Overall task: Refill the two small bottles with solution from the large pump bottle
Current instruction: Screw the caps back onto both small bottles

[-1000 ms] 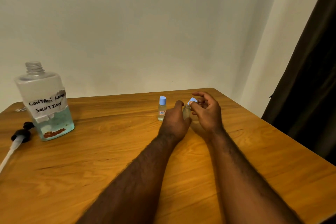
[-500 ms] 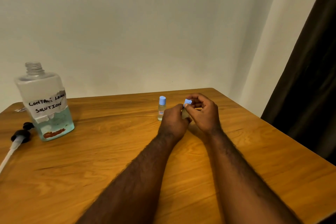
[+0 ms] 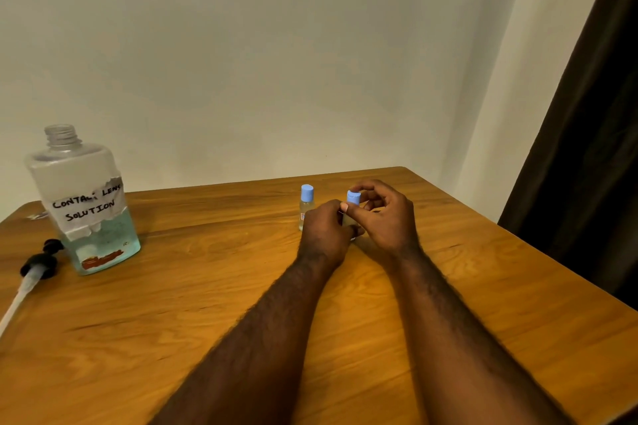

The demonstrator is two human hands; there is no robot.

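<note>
Left hand (image 3: 324, 229) curled round 1 small bottle (image 3: 348, 221), mostly hidden, near far middle of wooden surface (image 3: 207, 304). Right hand (image 3: 388, 221) close against it, thumb and fingers pinching blue cap (image 3: 354, 198) at bottle top; seated or not, cannot tell. At left, black pump head (image 3: 38, 264) lying flat, just beside large bottle (image 3: 86, 203): upright, neck open, bluish liquid in lower part. Farther back, 2nd small bottle (image 3: 306, 207), capped, upright, just beside left hand.

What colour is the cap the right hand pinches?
Light blue; the cap shows best in the head view.
</note>
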